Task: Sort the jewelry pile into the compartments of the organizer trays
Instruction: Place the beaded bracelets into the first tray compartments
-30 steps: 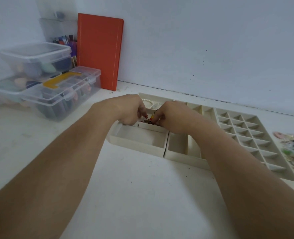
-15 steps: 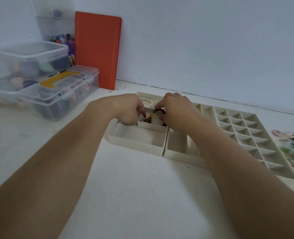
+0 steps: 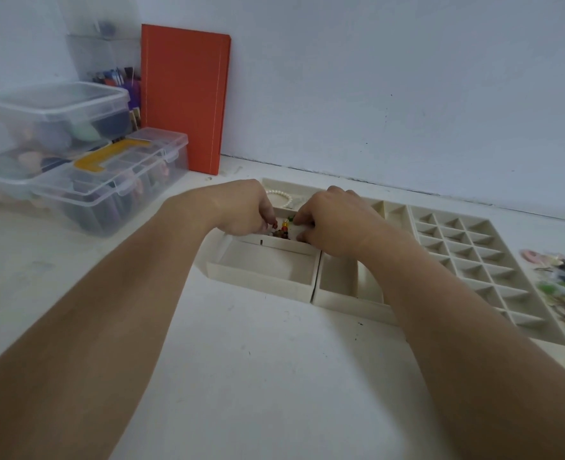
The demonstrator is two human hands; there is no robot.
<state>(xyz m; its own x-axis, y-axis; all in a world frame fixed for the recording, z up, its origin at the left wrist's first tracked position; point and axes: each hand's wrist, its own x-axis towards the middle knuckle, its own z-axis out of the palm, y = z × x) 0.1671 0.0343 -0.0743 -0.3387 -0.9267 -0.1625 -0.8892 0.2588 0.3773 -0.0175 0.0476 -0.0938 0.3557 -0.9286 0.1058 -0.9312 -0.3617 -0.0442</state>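
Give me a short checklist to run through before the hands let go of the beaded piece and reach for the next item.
1. Beaded piece inside a compartment of the left tray, in the middle one behind the front compartment: ok.
2. Left hand and right hand both at the beads, fingers curled down: ok; exact grip cannot tell.
3. No beads hanging over the divider: cannot tell, fingers hide part of it.
4. Pearl bracelet stays in the rear compartment, apart from the beads: ok.
5. Grid tray has free cells in view: ok.
6. Jewelry pile remains to the right of the trays: ok.
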